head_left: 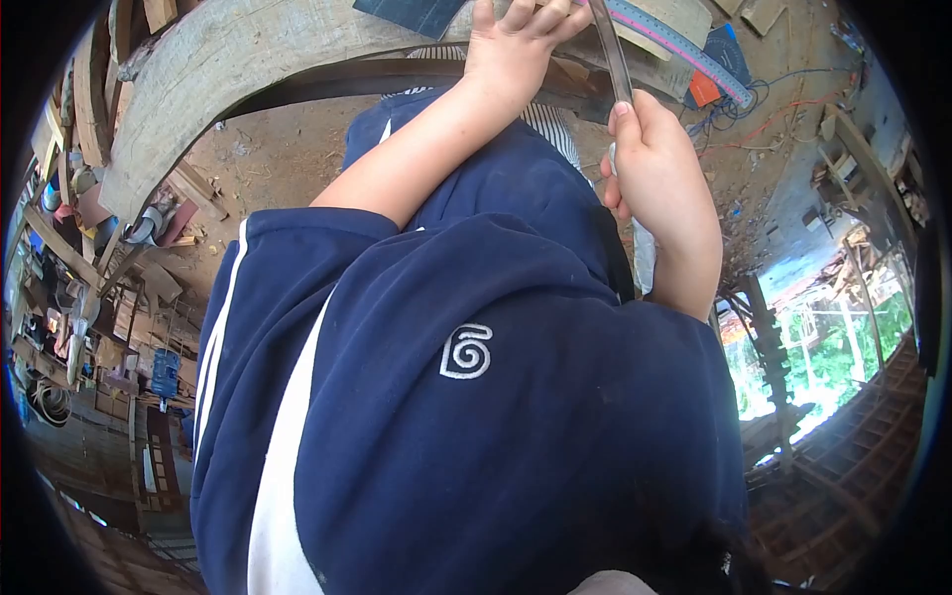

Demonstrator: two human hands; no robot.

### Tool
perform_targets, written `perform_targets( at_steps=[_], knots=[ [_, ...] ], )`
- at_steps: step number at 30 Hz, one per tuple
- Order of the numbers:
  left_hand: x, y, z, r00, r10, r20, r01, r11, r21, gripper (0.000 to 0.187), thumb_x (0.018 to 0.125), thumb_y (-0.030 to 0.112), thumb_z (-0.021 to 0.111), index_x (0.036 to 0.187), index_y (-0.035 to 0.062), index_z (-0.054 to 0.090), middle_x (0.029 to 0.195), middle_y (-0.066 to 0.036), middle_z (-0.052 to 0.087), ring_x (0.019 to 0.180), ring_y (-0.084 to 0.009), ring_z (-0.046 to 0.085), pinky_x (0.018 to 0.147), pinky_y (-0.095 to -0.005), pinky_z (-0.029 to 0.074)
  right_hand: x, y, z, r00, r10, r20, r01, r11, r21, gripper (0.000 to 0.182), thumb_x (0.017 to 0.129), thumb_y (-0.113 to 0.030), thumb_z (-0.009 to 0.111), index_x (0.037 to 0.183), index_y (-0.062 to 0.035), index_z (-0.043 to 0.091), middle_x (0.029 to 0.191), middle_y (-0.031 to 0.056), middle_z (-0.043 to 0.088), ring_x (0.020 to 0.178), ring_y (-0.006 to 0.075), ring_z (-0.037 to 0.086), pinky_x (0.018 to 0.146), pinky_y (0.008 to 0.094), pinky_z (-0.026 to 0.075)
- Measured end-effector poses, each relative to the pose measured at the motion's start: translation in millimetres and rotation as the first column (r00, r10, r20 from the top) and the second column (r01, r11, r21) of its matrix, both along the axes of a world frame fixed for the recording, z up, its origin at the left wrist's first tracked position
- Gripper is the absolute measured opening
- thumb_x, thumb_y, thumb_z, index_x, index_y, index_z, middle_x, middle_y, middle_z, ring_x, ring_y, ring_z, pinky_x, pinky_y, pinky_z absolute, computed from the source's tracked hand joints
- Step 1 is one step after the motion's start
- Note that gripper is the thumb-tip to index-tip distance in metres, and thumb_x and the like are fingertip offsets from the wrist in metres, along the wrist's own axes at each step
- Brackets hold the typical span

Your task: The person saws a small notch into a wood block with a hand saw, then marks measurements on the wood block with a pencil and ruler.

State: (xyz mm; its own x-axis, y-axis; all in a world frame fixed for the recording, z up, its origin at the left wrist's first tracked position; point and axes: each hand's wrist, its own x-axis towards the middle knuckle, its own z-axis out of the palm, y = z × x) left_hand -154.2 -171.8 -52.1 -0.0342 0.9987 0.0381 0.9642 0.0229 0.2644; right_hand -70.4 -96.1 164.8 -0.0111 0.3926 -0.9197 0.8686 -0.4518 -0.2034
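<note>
My left hand (514, 50) reaches to the top edge, its fingers spread over a pale wooden surface, close to the blue and pink curved ruler (684, 48). My right hand (659, 164) is closed round the lower end of a long, thin dark strip (610, 50), with the thumb on top. The strip runs up out of the frame, crossing near the ruler's left end. Below the right hand a whitish object (644, 260) shows beside the wrist; what it is I cannot make out.
A large curved wooden piece (188, 99) arcs across the upper left. A dark flat sheet (409, 14) lies on it. An orange and blue item (706, 89) and tangled cables (759, 94) are at the upper right. Wood pieces (198, 188) litter the dirt floor, left.
</note>
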Motion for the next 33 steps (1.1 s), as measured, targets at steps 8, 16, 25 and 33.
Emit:
perform_targets(
  at_steps=[8,16,25,33],
  knots=[
    [0.3,1.6,1.2,1.0,0.014,-0.021,-0.014,1.0,0.017,0.062,0.083,0.026,0.057,0.144,0.0295,0.045,0.158,0.003,0.032,0.144,-0.0276,0.027,0.1,-0.0539,0.032,-0.3,-0.8,-0.2,1.0,-0.008,0.002,0.008,1.0,0.014,0.028,0.107,-0.025,0.038,0.092,-0.003,0.048,0.063,0.0058,0.054,0.041,0.0112,0.051,0.036,0.027,0.039],
    [1.0,1.7,2.3,1.0,0.012,-0.014,-0.012,1.0,0.018,0.064,0.082,0.027,0.058,0.144,0.0295,0.044,0.157,0.003,0.033,0.143,-0.0271,0.028,0.1,-0.0542,0.032,-1.7,1.9,-0.6,0.999,0.046,0.018,-0.046,0.999,-0.008,0.032,0.107,-0.022,0.034,0.098,0.0034,0.052,0.06,0.0086,0.057,0.044,0.0152,0.059,0.041,0.03,0.049],
    [0.6,1.2,0.7,1.0,-0.003,-0.002,0.003,1.0,-0.001,0.06,0.083,0.026,0.057,0.142,0.0292,0.048,0.156,0.002,0.034,0.144,-0.0281,0.027,0.101,-0.0554,0.032,-7.0,-2.0,0.2,0.999,-0.015,-0.029,0.015,1.0,0.001,0.028,0.106,-0.025,0.037,0.092,-0.0038,0.048,0.064,0.0056,0.054,0.042,0.0111,0.051,0.037,0.0269,0.039],
    [2.7,-1.7,-7.2,1.0,0.004,-0.011,-0.004,0.999,0.04,0.057,0.084,0.028,0.056,0.14,0.0292,0.049,0.156,0.002,0.035,0.145,-0.0285,0.026,0.099,-0.0558,0.031,-7.3,3.9,-8.5,0.999,0.017,-0.033,-0.017,1.0,-0.005,0.03,0.106,-0.023,0.035,0.097,0.0013,0.05,0.063,0.0079,0.057,0.044,0.0137,0.055,0.04,0.0295,0.045]
  ],
)
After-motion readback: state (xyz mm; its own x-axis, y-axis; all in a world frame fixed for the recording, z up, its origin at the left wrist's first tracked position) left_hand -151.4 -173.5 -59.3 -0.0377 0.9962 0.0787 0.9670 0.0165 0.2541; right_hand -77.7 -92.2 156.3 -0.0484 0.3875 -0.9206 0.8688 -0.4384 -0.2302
